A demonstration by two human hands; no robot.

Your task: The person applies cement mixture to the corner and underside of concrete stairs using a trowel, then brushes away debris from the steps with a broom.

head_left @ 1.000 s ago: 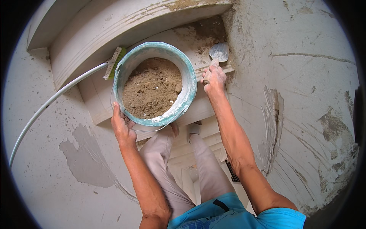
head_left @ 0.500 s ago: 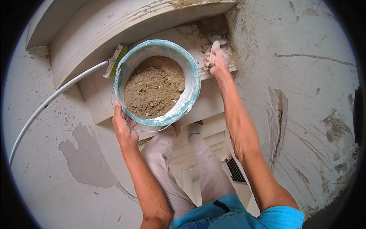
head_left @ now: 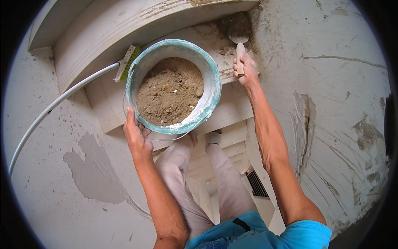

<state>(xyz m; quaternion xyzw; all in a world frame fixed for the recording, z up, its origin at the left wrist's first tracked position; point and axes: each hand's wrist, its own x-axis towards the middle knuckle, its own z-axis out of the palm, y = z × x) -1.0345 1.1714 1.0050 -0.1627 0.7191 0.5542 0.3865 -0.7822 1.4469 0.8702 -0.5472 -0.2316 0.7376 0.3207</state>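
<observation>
A teal bucket (head_left: 214, 99), smeared with white and partly filled with brown sandy dirt (head_left: 168, 97), sits on the step in front of me. My left hand (head_left: 137, 136) grips its lower left rim, thumb outside, near the thin wire handle. In my right hand (head_left: 248, 69), closed around a wooden grip, is a trowel (head_left: 240, 49). Its metal blade points away from me, at a heap of dark damp dirt (head_left: 239, 24) in the corner where the step meets the right wall. Dirt partly hides the blade's tip.
Left of the bucket leans a broom (head_left: 127, 63) with green bristles and a long pale pole. A curved stair riser (head_left: 166, 31) rises behind the bucket. The right wall (head_left: 331, 83) is scratched and stained. Below, between my legs, more steps (head_left: 232, 153) lead down.
My right hand and the trowel have shifted slightly right, and the trowel's handle now stands straighter in the picture. The bucket appears a little higher, with my left hand still on it.
</observation>
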